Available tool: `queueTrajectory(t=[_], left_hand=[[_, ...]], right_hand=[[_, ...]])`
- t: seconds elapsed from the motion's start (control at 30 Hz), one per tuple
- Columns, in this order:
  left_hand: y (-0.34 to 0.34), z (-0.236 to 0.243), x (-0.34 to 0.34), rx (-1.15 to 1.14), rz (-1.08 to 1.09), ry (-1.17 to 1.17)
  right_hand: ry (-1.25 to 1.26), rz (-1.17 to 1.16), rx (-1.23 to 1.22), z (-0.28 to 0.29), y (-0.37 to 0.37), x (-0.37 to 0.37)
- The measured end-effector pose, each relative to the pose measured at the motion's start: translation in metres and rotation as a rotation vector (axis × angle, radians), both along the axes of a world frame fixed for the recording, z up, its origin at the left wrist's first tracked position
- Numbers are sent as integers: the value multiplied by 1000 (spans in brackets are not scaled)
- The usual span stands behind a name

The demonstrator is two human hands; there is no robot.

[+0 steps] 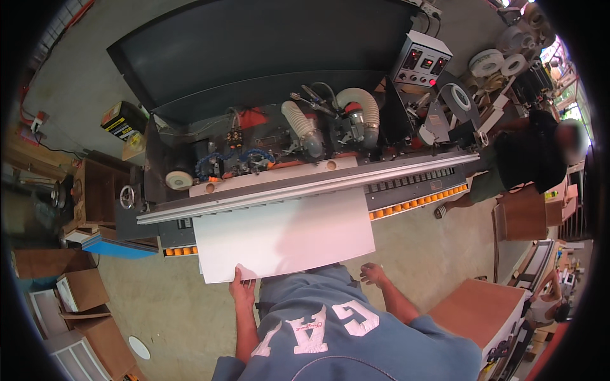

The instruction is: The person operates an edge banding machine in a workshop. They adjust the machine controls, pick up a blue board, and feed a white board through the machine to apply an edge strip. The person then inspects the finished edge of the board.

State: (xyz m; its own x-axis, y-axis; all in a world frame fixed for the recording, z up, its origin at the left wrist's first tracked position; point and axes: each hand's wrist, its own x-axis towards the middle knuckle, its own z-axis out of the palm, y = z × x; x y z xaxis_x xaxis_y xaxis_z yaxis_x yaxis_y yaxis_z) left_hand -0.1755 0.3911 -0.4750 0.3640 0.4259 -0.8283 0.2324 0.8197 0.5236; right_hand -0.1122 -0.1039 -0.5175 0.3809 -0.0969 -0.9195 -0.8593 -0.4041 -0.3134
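White panel (286, 244) likely stiff, slick; we'd hold near corners. Left hand (242, 291): thumb over near edge, closure unclear; right hand (373, 274): loosely half-curled, empty.

Daylight glares through the gaps at the far right, washing out pale there, while the left margin sinks into dimness. The white panel (248, 244) is brightly lit, with a soft-edged shadow across its middle. The black hood (267, 47) stays dark, with faint sheen. Small red lights glow on the control box (420, 60). Fisheye distortion bends the outer edges into black corners; one bystander's head (572, 141) is blurred.
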Motion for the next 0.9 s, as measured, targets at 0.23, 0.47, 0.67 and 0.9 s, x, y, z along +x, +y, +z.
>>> queueTrajectory(t=[0.23, 0.47, 0.67, 0.9], left_hand=[[0, 2, 3, -29, -47, -16], [-2, 4, 5, -51, -44, 1], [-6, 4, 7, -55, -35, -16], [-8, 4, 9, -47, -28, -7]], right_hand=[[21, -4, 20, -3, 0, 1], [-5, -16, -6, -8, 0, 2], [-29, -50, -10, -12, 2, 7], [-128, -95, 62, 6, 16, 27]])
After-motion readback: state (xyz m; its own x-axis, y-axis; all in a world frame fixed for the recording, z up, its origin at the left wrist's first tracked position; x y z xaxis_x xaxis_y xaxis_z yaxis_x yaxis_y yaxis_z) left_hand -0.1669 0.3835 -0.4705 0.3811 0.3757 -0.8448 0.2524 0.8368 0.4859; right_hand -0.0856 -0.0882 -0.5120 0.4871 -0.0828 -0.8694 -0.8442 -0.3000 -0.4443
